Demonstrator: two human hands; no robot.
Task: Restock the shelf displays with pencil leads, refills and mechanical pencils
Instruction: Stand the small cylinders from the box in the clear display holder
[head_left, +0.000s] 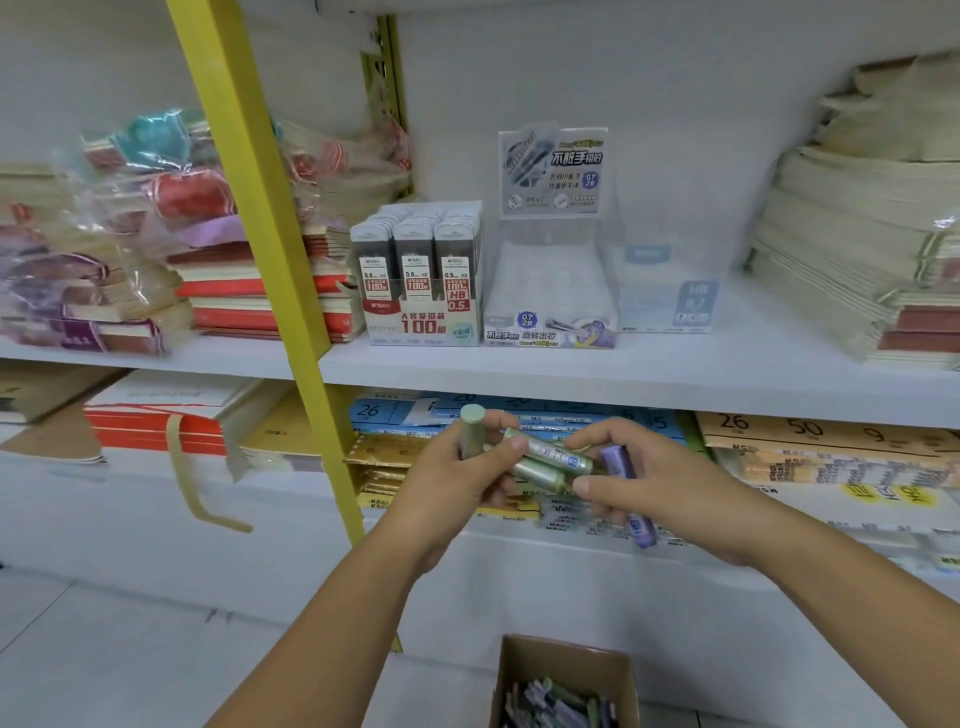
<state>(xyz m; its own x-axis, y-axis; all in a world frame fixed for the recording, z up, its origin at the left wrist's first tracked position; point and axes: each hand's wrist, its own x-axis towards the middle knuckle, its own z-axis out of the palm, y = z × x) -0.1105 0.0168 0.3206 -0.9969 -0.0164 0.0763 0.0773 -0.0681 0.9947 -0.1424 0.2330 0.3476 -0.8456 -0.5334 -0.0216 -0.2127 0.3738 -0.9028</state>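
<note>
My left hand (457, 475) grips several pale green lead tubes (550, 457), one standing upright above my fingers. My right hand (654, 483) holds a purple lead tube (626, 488) and pinches the end of a green one. Both hands hover in front of the lower shelf. On the white shelf (623, 369) above stand a full display box of 0.5 HB lead cases (421, 280), a clear empty display box with a 0.7 2B header card (550, 291), and a second clear box marked HB 0.7 (670, 296).
A brown cardboard box (566, 680) of green and purple tubes sits on the floor below my arms. A yellow upright post (275, 249) crosses the shelving at left. Stacks of notebooks (857, 260) flank the display boxes, and more packs fill the lower shelf.
</note>
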